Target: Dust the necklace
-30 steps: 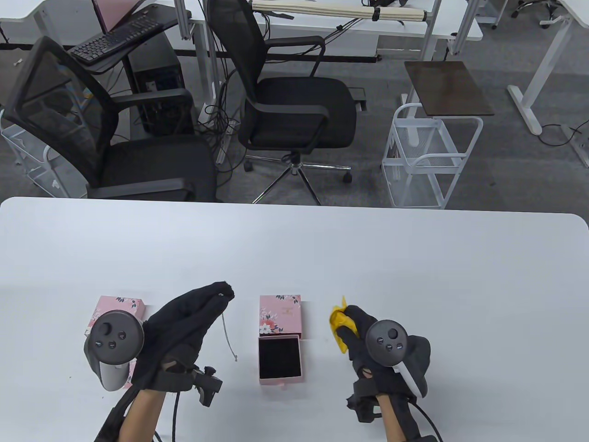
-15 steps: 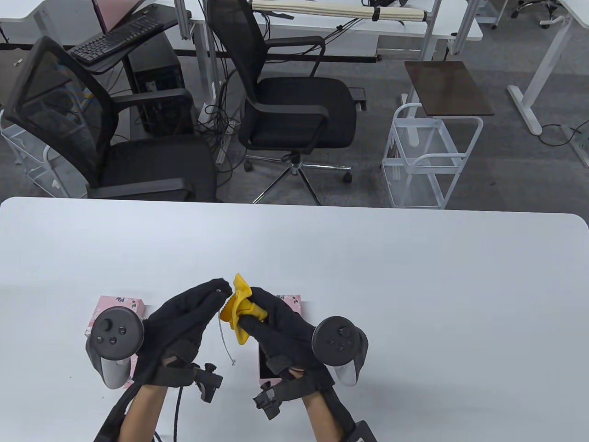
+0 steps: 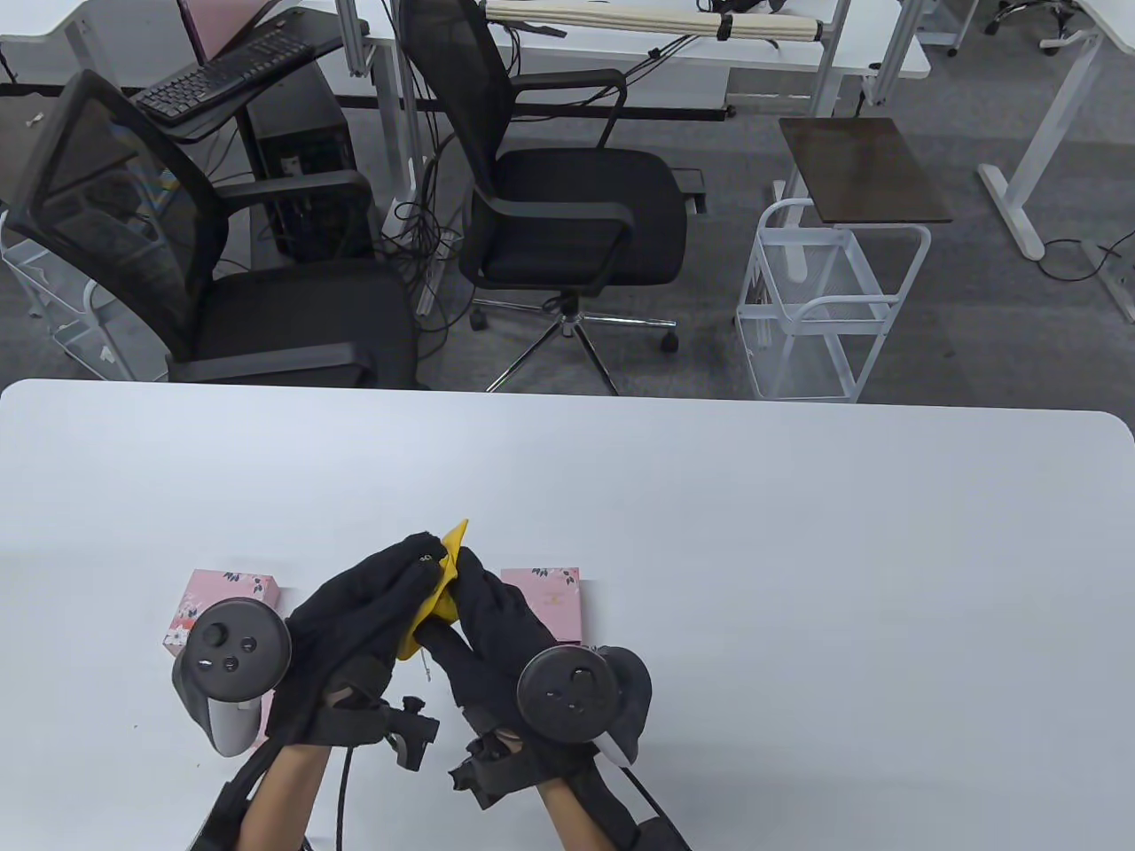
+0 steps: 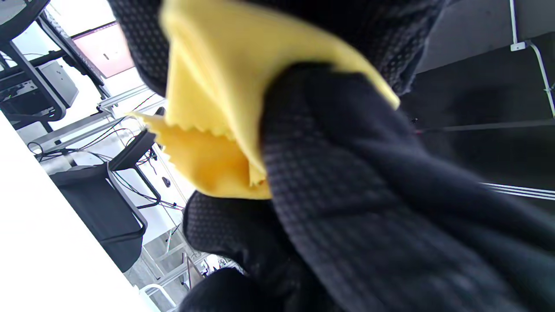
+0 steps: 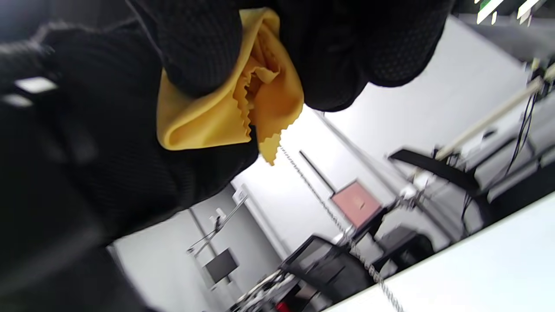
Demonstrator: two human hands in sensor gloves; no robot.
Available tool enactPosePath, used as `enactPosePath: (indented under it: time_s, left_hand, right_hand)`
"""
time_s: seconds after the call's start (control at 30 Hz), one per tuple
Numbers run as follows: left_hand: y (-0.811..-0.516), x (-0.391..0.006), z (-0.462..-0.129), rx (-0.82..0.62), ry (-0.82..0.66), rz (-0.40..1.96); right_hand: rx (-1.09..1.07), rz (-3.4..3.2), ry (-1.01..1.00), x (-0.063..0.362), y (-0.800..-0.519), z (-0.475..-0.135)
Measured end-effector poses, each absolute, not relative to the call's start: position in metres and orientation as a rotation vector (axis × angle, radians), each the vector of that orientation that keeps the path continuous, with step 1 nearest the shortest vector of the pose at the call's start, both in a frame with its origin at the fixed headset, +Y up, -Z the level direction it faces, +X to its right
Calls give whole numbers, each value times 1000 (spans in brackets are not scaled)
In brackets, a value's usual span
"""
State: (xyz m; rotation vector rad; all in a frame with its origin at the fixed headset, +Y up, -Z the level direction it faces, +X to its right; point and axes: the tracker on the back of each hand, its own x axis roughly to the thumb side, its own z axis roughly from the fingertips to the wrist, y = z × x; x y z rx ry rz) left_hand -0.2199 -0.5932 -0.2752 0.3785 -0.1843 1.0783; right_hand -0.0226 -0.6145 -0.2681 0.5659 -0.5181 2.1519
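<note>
Even, bright overhead light with soft shadows in the table view; both wrist views are blurred, backgrounds overexposed.

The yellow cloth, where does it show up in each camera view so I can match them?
Table view: yellow cloth low, left of centre, pinched between both hands.
Left wrist view: upper centre, wrapped round a black gloved finger.
Right wrist view: upper centre, bunched under the fingers, chain hanging below.
Shared landmark: the cloth's zigzag edge against the black gloves.

Hands [image 3: 426,620] and cloth [image 3: 434,603] hide most of the chain [image 5: 329,212]; the open box is fully covered.
</note>
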Motion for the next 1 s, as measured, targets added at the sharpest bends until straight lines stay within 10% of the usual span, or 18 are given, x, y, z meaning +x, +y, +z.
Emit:
enactPosePath:
  time_s: [0.47, 1.0]
  left_hand:
    - [-598, -199, -270, 326, -243, 1131]
    - [-595, -201, -268, 407, -248, 1032]
  right_hand:
    - [287, 2295, -923, -21, -612, -254]
    - [418, 2182, -565, -19, -615, -266]
